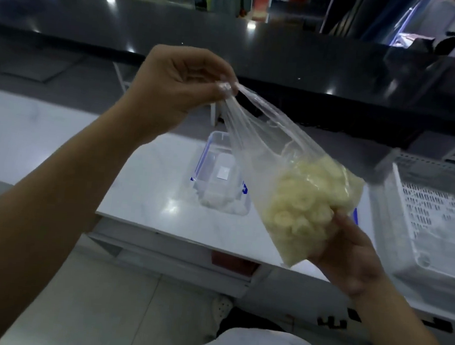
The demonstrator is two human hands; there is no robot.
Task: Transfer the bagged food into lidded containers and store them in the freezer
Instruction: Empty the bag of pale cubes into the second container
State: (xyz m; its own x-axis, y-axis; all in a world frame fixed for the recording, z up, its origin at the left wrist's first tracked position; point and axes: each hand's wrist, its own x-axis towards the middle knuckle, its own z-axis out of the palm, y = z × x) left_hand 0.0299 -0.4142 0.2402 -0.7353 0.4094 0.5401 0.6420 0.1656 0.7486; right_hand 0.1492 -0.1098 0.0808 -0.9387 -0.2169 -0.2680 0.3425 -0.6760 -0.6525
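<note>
Dim, cool-toned indoor light from above. Small white glints of ceiling lamps on the dark glossy ledge (232, 38) at the back; one soft bright patch on the white counter (142, 192). Faint, diffuse shadows only. Overall softness and motion smear, worst on the white basket (432, 212) at right. Strong wide-angle bending toward the edges. Background blurred, details unreadable.

A white marble-look counter (147, 193) runs beneath the grip, glossy with a bright glare patch. Beyond the grip, a dark polished ledge (259, 45) crosses the room, dotted with small light reflections. Right of the grip sits a white perforated basket (434, 218). Below, pale floor tiles (104, 307) lie under the counter's edge
</note>
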